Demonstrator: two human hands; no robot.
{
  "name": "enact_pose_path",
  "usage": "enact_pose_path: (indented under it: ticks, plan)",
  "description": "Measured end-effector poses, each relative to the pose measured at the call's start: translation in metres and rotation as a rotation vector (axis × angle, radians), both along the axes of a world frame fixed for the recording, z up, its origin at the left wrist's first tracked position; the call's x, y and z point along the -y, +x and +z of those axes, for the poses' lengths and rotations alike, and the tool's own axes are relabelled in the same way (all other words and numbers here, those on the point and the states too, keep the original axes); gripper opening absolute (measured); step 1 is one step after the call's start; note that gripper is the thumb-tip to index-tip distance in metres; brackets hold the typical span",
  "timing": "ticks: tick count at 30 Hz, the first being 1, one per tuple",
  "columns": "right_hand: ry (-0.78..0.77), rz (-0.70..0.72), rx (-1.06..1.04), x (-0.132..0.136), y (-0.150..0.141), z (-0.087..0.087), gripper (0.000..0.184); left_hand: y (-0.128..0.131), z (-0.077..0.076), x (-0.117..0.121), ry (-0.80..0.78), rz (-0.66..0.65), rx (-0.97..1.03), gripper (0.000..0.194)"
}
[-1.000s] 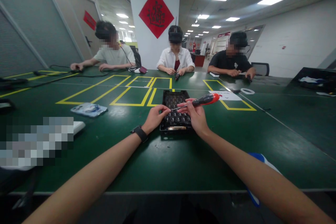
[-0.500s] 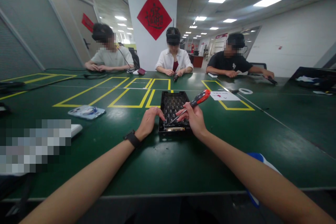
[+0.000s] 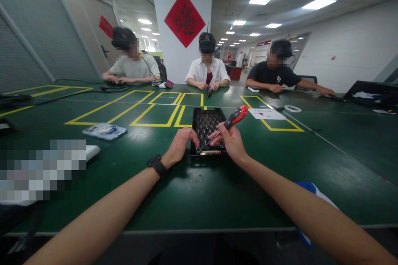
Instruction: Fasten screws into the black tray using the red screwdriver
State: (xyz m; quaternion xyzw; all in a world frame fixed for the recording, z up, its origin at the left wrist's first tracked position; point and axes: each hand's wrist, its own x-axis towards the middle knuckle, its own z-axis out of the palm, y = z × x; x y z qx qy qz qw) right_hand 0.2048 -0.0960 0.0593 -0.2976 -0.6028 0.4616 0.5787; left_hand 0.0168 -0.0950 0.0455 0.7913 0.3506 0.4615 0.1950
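My right hand (image 3: 232, 140) is closed around a screwdriver (image 3: 236, 117) with a red and black handle. Its shaft slants down to the left, and the tip is in the near left corner of a black rectangular casing (image 3: 209, 116). Rows of small shiny shapes fill the casing's inside, and a gold-coloured strip (image 3: 210, 152) lies along its near end. My left hand (image 3: 180, 145), with a black band on the wrist, has its curled fingers at that same corner, beside the screwdriver tip. What those fingertips pinch, if anything, is too small to see.
A phone (image 3: 105, 131) lies on the green table (image 3: 174, 211) to the left. Right of the casing are a white printed sheet (image 3: 268, 114) and a white ring (image 3: 292, 109). Yellow tape marks rectangles. Three people with headgear sit across the table.
The screwdriver tip has moved down from above the casing into its near left corner, the handle tilting steeper. My left fingers have followed to that corner. The person at right has stretched an arm rightward.
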Motion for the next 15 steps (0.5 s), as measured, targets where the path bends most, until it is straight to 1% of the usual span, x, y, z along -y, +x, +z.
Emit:
enact_pose_path:
  ticks: [4,10,13,15]
  plan:
    - [0.015,0.025,0.017,0.0013,0.0,0.0005,0.03,0.0002,-0.0011,-0.0001,-0.018,-0.023,-0.029,0.074]
    - [0.002,0.037,-0.008,0.0007,0.0002,0.0001,0.029,0.0004,-0.0059,-0.0026,0.001,-0.029,-0.103,0.075]
    - [-0.016,-0.003,-0.052,-0.0021,0.0008,-0.0007,0.031,-0.0006,-0.0062,-0.0052,0.005,-0.014,-0.127,0.075]
    - [-0.03,-0.056,-0.096,-0.0047,0.0019,-0.0011,0.033,-0.0006,-0.0028,-0.0044,0.035,-0.001,-0.12,0.074]
